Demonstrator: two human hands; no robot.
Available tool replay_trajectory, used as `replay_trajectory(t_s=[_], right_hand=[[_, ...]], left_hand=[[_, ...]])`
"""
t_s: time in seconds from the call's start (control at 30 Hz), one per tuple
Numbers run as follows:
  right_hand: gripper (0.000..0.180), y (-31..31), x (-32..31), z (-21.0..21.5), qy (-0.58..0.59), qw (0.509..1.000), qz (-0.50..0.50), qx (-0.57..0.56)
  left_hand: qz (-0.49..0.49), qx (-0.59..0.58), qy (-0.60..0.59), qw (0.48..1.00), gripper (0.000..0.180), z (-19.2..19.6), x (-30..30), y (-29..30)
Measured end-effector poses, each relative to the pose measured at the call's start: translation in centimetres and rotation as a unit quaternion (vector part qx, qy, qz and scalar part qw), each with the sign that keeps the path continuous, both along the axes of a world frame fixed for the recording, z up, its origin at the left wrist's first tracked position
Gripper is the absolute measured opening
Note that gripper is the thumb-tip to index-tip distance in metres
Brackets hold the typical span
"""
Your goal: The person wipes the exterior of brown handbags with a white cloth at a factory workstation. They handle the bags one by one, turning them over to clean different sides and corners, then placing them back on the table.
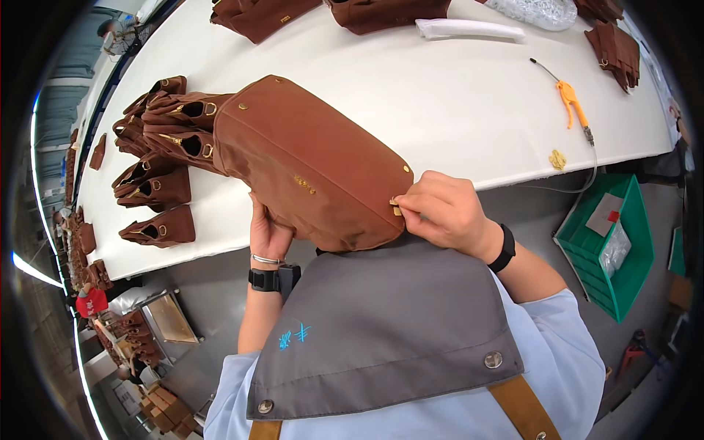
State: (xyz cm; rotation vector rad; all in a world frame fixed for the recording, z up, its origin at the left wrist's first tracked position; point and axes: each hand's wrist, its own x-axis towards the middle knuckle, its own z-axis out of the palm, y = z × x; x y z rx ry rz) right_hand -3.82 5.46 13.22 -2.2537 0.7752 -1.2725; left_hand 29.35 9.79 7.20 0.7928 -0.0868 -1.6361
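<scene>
A large brown handbag [323, 139] lies tilted across the near edge of the table, its base with gold studs facing up. My left hand [270, 229] supports the bag's near side, thumb up against it and the other fingers partly hidden underneath. At the bag's right end, my right hand [440, 209] pinches a small gold metal piece [396, 207] between thumb and fingertips, close to the corner of the base. Whether that piece is fixed to the bag I cannot tell.
Several small brown bags [158, 176] stand left on the white table [469, 95]. An orange air gun [572, 103] with a hose and a little pile of gold pieces [557, 159] lie right. A green crate [623, 271] sits below the table's right end. More brown bags [389, 15] line the far side.
</scene>
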Motion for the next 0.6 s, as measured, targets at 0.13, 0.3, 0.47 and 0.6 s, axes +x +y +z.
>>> replay_trajectory(t_s=[0.13, 0.3, 0.47, 0.6], right_hand=[[0.016, -0.1, -0.3, 0.1, -0.017, 0.998, 0.058, 0.005], [0.016, 0.6, -1.7, -0.1, -0.064, 0.981, 0.141, 0.119], [0.015, 1.3, -3.6, -0.5, -0.092, 0.952, 0.190, 0.220], [0.007, 1.6, -6.3, -1.4, -0.154, 0.920, 0.061, 0.354]], left_hand=[[-0.010, -0.011, 0.003, 1.000, 0.051, -0.2, 0.1, 0.1], [-0.015, -0.005, -0.028, 0.999, 0.051, -0.2, -0.2, 0.1], [-0.024, -0.004, -0.044, 0.999, 0.051, -0.2, -0.2, -0.2], [0.010, 0.029, -0.055, 0.998, 0.052, 0.0, -0.4, -0.2]])
